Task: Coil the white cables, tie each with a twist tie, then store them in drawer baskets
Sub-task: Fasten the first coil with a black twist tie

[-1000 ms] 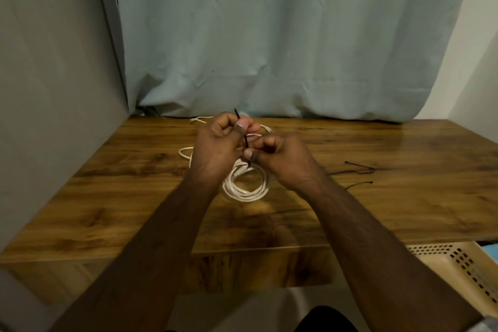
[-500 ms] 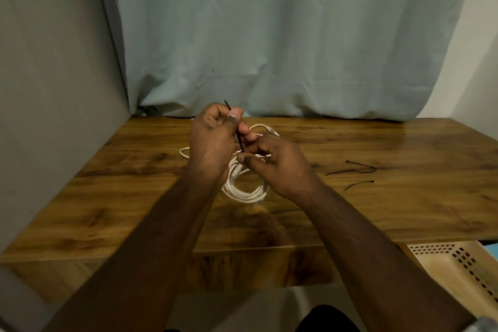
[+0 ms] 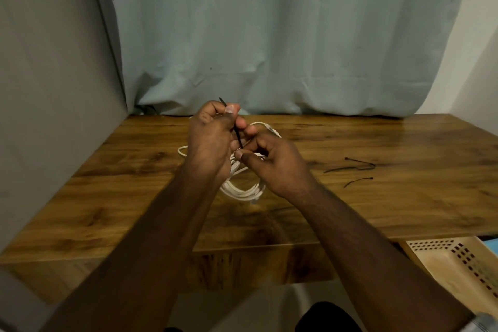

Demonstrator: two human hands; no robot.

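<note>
A coiled white cable hangs between my hands just above the wooden table. My left hand pinches the upper part of a black tie, whose tip pokes up past my fingers. My right hand grips the coil where the tie's lower end meets it. More white cable lies loose on the table behind my left hand. The place where the tie wraps the coil is hidden by my fingers.
Spare black ties lie on the table to the right. A beige perforated drawer basket sits below the table's front edge at the lower right. A pale blue curtain hangs behind the table, and a grey wall closes the left side.
My left hand has risen and drawn the black tie upward. My right hand has shifted slightly back and right with the coil.
</note>
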